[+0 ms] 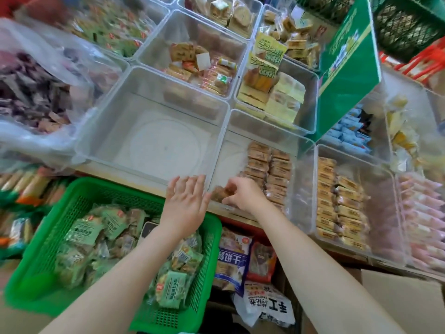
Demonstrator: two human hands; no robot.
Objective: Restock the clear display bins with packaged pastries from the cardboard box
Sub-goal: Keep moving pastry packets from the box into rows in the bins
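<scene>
- Step in hand, as judged: placement of a packaged pastry into the near clear bin, at the near-left corner of that bin.
- Right hand: fingers curled down over the brown pastry pack, pinching it; the pack sits just under the fingertips, low against the bin's front wall.
- Left hand: released, fingers straight and slightly spread, holding nothing. Its fingertips lie at the front rim of the empty clear bin, just left of the right hand; whether they touch the rim cannot be told.
- Beyond the right hand's knuckles and to its right: two rows of stacked pastry packs already in the same bin. The bin floor between the hand and the far wall is bare.
- Cardboard box: below and right of the right forearm, only a flap visible; contents hidden.
- Green basket of green-wrapped packs lies beneath the left forearm.
- Next move calls for: release of the pack flush beside the existing rows, then a return to the box for further stock.
</scene>
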